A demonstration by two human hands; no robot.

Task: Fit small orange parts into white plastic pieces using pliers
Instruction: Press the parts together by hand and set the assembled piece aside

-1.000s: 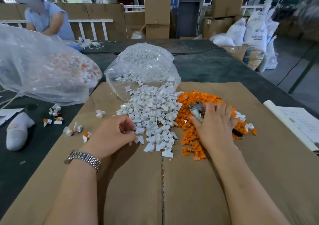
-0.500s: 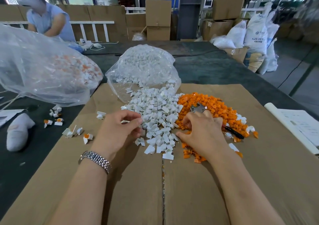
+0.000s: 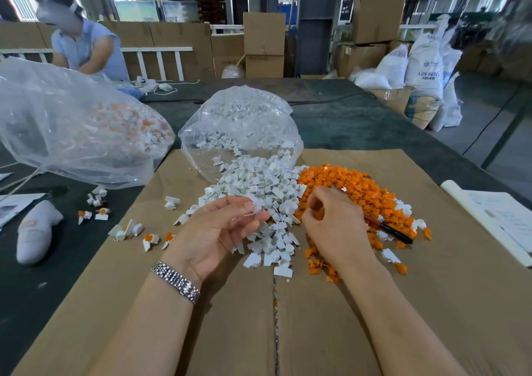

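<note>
Head view: a white piece (image 3: pixel 257 206) was pinched between thumb and fingertips of the left hand (image 3: pixel 218 231), raised just above the white pile (image 3: pixel 259 182). Pliers (image 3: pixel 387 228) were gripped in the curled right hand (image 3: pixel 335 226) over the orange parts (image 3: pixel 354 191). Both parts were judged light, stiff and slippery, best taken by the flat edges.
</note>
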